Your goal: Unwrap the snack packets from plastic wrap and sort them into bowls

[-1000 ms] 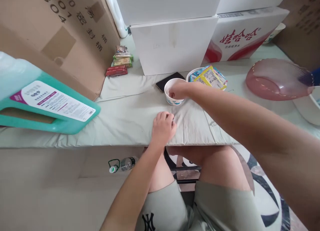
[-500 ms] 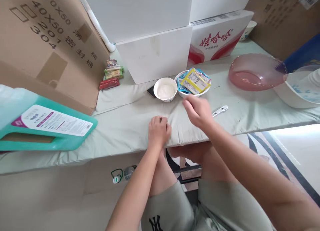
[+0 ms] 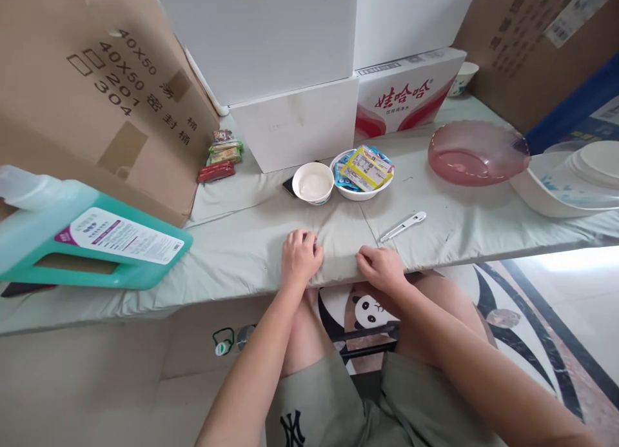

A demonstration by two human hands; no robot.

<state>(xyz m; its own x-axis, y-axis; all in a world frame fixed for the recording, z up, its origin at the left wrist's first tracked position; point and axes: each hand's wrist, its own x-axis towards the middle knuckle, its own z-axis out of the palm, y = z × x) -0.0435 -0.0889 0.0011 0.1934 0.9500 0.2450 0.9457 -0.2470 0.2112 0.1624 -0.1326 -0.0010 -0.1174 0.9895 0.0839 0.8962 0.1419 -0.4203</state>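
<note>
My left hand [image 3: 300, 260] rests on the cloth near the table's front edge, its fingers curled in. To its right, my right hand [image 3: 383, 268] lies closed at the same edge, thumb toward the left. Nothing shows in either hand, though the palms face down. Just beyond the right hand a white utility knife [image 3: 403, 227] lies on the cloth. Further back stand a white bowl [image 3: 313, 183], bare inside, and beside it a white bowl [image 3: 358, 196] filled with sachets [image 3: 366, 168], the top one yellow-edged. A dark flat object [image 3: 289, 186] is partly hidden by the left bowl.
Left are a green liquid jug [image 3: 116, 253], a cardboard box [image 3: 120, 99] and snack packets [image 3: 217, 171]. White boxes [image 3: 294, 128] and a red-and-white carton [image 3: 403, 102] line the back. Right stand a pink bowl [image 3: 476, 157] and a white basin [image 3: 541, 195]. A bottle [image 3: 244, 337] is below.
My right hand has drawn back from beside the sachet bowl to the table's front edge, baring the whole utility knife. My left hand stays in place. The view has shifted slightly.
</note>
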